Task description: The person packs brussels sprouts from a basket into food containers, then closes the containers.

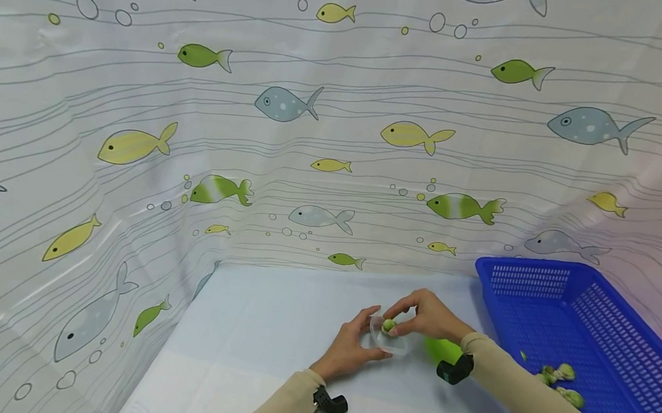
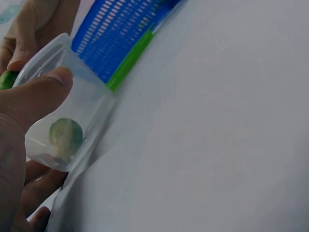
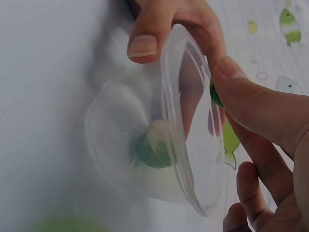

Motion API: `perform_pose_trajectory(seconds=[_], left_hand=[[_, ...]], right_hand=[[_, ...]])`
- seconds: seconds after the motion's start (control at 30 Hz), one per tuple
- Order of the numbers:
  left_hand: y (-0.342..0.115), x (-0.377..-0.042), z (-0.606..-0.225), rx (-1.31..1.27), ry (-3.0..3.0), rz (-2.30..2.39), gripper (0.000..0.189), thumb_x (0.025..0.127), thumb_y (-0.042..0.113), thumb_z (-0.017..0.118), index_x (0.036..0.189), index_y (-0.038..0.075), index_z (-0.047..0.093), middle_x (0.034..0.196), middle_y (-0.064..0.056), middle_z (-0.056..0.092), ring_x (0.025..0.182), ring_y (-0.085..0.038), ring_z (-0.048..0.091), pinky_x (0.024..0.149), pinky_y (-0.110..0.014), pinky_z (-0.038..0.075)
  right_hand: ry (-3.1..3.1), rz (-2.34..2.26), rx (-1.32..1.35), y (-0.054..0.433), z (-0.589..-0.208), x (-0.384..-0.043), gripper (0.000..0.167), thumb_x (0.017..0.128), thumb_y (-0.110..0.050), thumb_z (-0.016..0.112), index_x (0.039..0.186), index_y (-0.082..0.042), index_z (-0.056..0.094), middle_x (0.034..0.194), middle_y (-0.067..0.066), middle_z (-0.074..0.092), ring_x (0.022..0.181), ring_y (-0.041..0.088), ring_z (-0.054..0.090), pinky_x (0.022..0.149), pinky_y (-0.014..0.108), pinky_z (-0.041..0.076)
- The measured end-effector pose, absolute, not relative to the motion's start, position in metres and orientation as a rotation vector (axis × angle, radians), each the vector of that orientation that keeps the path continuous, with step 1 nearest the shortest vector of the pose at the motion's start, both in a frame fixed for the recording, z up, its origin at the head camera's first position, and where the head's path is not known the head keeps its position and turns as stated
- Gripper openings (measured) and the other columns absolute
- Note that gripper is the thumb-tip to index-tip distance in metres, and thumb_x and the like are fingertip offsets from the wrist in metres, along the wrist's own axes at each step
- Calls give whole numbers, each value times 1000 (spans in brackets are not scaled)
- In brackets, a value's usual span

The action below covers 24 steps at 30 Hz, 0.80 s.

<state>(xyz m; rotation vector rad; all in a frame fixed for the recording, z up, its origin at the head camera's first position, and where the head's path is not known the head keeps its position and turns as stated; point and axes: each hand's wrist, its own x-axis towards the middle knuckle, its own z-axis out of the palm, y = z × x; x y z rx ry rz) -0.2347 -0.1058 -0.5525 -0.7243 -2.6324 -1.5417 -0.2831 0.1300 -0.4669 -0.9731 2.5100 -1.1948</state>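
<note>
My left hand (image 1: 349, 344) grips a clear plastic cup (image 1: 396, 346), tilted with its mouth toward the right hand. The left thumb lies near the rim, and other fingers are behind the cup. Inside it, against the lower wall, sits one Brussels sprout (image 2: 66, 137), seen through the plastic in both wrist views. My right hand (image 1: 430, 315) pinches a second Brussels sprout (image 1: 388, 326) between thumb and fingers, right at the cup's mouth. In the right wrist view most of this sprout (image 3: 215, 94) is hidden behind the thumb.
A blue perforated basket (image 1: 532, 319) stands on the right of the white-covered table (image 1: 252, 323), with several Brussels sprouts (image 1: 569, 397) near its left side. A lime-green object (image 1: 439, 350) lies under the right wrist, partly hidden. A fish-patterned sheet (image 1: 326, 122) hangs behind the table.
</note>
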Motion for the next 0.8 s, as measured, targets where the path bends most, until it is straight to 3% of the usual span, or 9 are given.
perform_pose_trajectory(seconds=[0.17, 0.4, 0.63, 0.8], left_hand=[[-107, -235, -553, -737, -2626, -1534, 94, 87, 33, 90, 163, 12, 38, 150, -9, 64, 139, -20, 60, 118, -45, 45], [-108, -234, -554, -745, -2618, -1526, 93, 87, 32, 90, 162, 11, 39, 149, -9, 65, 138, -19, 61, 119, -42, 45], [-108, -234, -555, -777, -2604, -1523, 91, 88, 28, 89, 162, 9, 39, 150, -11, 64, 138, -21, 61, 116, -39, 47], [-108, -235, -554, -781, -2603, -1513, 92, 88, 27, 89, 162, 8, 38, 150, -11, 64, 138, -21, 61, 117, -40, 47]], right_hand=[[2545, -1170, -985, 124, -475, -283, 28, 75, -19, 97, 101, -20, 87, 97, -11, 82, 102, 15, 71, 99, 57, 44], [2569, -1168, -1081, 115, -483, -278, 30, 70, -13, 99, 96, -19, 88, 90, -13, 82, 97, 11, 72, 93, 46, 55], [2716, -1069, -1148, 110, -485, -273, 28, 68, -12, 100, 92, -20, 88, 86, -13, 81, 89, 19, 55, 77, 30, 34], [2814, -981, -1128, 106, -487, -271, 28, 68, -13, 100, 90, -24, 87, 85, -16, 78, 84, 22, 48, 73, 30, 30]])
